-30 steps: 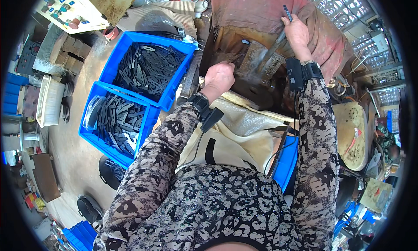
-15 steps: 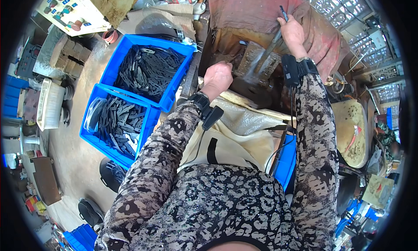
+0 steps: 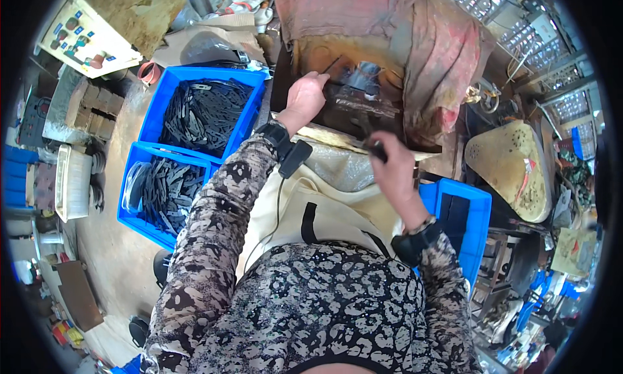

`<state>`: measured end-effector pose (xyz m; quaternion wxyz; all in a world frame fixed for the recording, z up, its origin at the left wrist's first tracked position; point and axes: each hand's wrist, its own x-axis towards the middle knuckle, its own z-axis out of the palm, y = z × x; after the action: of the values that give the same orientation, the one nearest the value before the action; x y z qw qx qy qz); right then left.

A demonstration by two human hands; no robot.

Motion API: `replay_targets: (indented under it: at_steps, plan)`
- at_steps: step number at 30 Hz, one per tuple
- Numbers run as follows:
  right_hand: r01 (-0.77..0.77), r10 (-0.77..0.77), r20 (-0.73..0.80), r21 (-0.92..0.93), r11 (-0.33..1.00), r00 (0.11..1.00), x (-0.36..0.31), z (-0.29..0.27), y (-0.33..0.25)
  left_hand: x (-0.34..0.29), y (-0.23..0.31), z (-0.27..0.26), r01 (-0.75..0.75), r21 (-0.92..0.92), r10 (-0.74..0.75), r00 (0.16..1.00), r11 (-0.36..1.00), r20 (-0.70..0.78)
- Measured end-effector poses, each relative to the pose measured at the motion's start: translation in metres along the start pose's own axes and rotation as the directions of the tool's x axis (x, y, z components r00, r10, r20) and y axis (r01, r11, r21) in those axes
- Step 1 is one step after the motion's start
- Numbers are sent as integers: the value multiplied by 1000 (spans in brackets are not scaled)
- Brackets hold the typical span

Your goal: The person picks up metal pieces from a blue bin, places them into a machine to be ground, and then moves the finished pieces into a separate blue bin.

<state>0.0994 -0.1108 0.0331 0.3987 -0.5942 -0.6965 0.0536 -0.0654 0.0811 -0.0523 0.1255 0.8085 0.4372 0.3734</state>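
My left hand [image 3: 305, 100] is closed at the left side of a dark, wet-looking work recess [image 3: 373, 114]. A thin dark strip [image 3: 333, 64] projects up from its fingers; its other end is hidden in the fist. Nearer to me, at the recess's front edge, my right hand [image 3: 392, 166] is curled around a dark handle-like piece [image 3: 376, 152]. Motion blurs that piece, so I cannot make out its kind. Deeper in the recess sits a shiny grey block [image 3: 363, 77], below a stained reddish cloth cover [image 3: 344, 14].
Two blue bins [image 3: 170, 144] of dark flat metal pieces stand to the left. Another blue bin [image 3: 477, 228] is at the right, beside a worn yellowish stool seat [image 3: 513, 169]. A control box with knobs [image 3: 84, 40] stands far left. Clear plastic sheeting [image 3: 337, 163] covers the near edge.
My right hand has come down and toward me from the upper right, where it held the end of a long rod. The spray in the recess no longer shows. The whole view has shifted.
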Motion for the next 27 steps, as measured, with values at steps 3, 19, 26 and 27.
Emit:
replay_targets:
  at_steps: [3, 19, 26, 27]
  plan:
    - [35, -33, 41, -60, 998, 999, -36, 2, -7, 4, -4, 6, -141, 170, 92, 958, 975, 271]
    - [-374, 233, 455, 249, 894, 859, -41, 2, 10, 5, -28, 39, -260, 340, 3, 798, 904, 602]
    - [-728, 602, 548, 680, 83, 581, 4, -9, 52, 10, 18, -19, 130, 128, -173, 888, 983, 426]
    - [-666, 600, 536, 746, -8, 593, 9, -1, 52, 7, 20, -29, 182, 29, -179, 906, 983, 383]
